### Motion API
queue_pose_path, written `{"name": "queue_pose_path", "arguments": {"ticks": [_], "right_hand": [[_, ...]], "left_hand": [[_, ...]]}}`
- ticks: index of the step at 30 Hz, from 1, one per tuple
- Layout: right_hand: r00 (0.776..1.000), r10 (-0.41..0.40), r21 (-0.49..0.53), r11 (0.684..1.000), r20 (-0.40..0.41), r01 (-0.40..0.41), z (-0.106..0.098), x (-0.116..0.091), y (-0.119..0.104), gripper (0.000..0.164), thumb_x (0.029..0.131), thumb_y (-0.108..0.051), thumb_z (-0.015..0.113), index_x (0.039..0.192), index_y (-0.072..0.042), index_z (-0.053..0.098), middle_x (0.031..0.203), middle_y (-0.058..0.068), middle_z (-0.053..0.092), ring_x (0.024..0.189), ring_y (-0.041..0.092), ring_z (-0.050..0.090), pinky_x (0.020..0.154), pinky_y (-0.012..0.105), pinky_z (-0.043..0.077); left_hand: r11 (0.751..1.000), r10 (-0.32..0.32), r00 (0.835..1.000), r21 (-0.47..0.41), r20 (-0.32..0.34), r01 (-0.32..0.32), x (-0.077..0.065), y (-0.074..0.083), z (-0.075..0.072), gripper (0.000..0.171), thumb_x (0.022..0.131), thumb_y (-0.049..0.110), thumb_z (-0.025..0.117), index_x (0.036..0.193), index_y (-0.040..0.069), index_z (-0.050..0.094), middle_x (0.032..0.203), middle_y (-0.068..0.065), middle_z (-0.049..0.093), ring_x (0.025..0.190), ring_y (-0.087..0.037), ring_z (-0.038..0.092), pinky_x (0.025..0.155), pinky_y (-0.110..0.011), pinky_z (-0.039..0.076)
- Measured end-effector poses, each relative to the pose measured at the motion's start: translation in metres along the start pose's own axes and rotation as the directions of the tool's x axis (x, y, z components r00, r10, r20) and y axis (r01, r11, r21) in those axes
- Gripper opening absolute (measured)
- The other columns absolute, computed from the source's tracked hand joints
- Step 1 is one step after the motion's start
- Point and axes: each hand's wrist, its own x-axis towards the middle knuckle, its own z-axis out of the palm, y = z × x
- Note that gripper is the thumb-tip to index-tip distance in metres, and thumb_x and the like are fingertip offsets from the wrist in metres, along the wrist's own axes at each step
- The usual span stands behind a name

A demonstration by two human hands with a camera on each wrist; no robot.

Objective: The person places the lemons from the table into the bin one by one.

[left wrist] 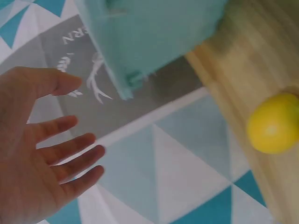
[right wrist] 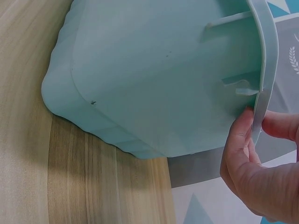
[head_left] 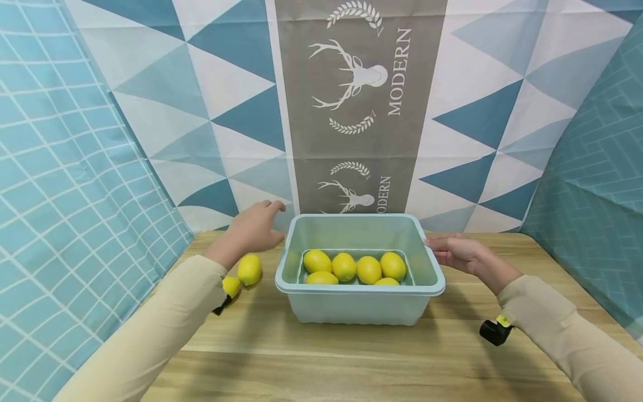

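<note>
A light blue-green plastic bin (head_left: pixel 359 307) with several lemons (head_left: pixel 344 267) in it stands at the middle of the table. My right hand (head_left: pixel 459 254) pinches the bin's right rim, the thumb on one side and curled fingers under the lip in the right wrist view. My left hand (head_left: pixel 256 229) is just off the bin's left rim. In the left wrist view its fingers are spread and hold nothing, with a gap to the bin. One lemon (head_left: pixel 249 269) lies on the table below the left hand, and another lemon (head_left: pixel 231 286) is partly hidden by the left sleeve.
The wooden table (head_left: pixel 351 357) reaches back to a patterned cloth wall (head_left: pixel 241 111). A blue gridded cloth (head_left: pixel 75 195) hangs along the left side and a teal cloth (head_left: pixel 598 184) along the right. A small black camera (head_left: pixel 495 332) is strapped at the right wrist.
</note>
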Motion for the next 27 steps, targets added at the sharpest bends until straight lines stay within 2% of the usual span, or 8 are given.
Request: {"name": "queue_pose_path", "arguments": {"ticks": [4,6,11,16,20,27], "right_hand": [[1.0,0.009,-0.001,1.0,-0.018,-0.009,0.001,-0.002,0.0,0.031,0.096,-0.018,0.056,0.123,-0.002,0.051,0.092,-0.009,0.066,0.085,0.003,0.065,0.082,0.019,0.056],[1.0,0.01,-0.003,1.0,-0.017,-0.01,0.001,-0.002,0.0,0.04,0.096,-0.018,0.057,0.13,0.001,0.047,0.093,-0.01,0.066,0.086,0.003,0.065,0.082,0.018,0.056],[1.0,0.012,-0.006,1.0,-0.01,-0.012,0.001,0.0,-0.001,0.056,0.097,-0.017,0.056,0.141,0.008,0.033,0.094,-0.01,0.065,0.086,0.003,0.064,0.082,0.018,0.056],[1.0,0.013,-0.008,1.0,-0.007,-0.013,0.001,0.0,-0.001,0.062,0.097,-0.018,0.055,0.145,0.01,0.026,0.095,-0.01,0.065,0.088,0.002,0.064,0.083,0.018,0.056],[1.0,0.008,-0.006,1.0,0.004,-0.008,0.0,0.0,-0.001,0.063,0.097,-0.019,0.055,0.145,0.01,0.026,0.095,-0.011,0.064,0.087,0.002,0.064,0.082,0.018,0.055],[1.0,0.005,-0.009,1.0,-0.001,-0.005,-0.001,0.001,-0.001,0.055,0.098,-0.018,0.053,0.14,0.009,0.031,0.094,-0.01,0.064,0.085,0.001,0.063,0.081,0.017,0.055]], "left_hand": [[1.0,0.006,0.997,0.006,-0.072,-0.006,-0.013,-0.016,0.011,0.057,0.083,0.024,0.064,0.134,0.007,0.048,0.133,-0.018,0.054,0.112,-0.035,0.057,0.089,-0.051,0.052],[1.0,0.013,0.994,0.017,-0.111,-0.011,-0.019,-0.024,0.018,0.057,0.082,0.024,0.065,0.134,0.005,0.048,0.133,-0.019,0.053,0.113,-0.037,0.055,0.091,-0.052,0.051],[0.999,0.023,0.982,0.046,-0.185,-0.015,-0.034,-0.044,0.033,0.06,0.081,0.023,0.066,0.134,0.0,0.046,0.131,-0.023,0.052,0.117,-0.041,0.051,0.097,-0.056,0.045],[0.994,0.031,0.966,0.108,-0.257,-0.003,-0.047,-0.059,0.044,0.061,0.081,0.025,0.068,0.131,-0.002,0.047,0.127,-0.024,0.052,0.116,-0.042,0.048,0.096,-0.057,0.043],[0.989,0.022,0.952,0.145,-0.305,0.024,-0.056,-0.067,0.051,0.061,0.079,0.028,0.068,0.128,-0.004,0.049,0.126,-0.025,0.053,0.115,-0.043,0.048,0.095,-0.057,0.043],[0.981,-0.049,0.938,0.161,-0.342,0.111,-0.072,-0.075,0.068,0.063,0.08,0.031,0.067,0.129,-0.003,0.048,0.126,-0.028,0.052,0.117,-0.046,0.046,0.099,-0.062,0.038]]}}
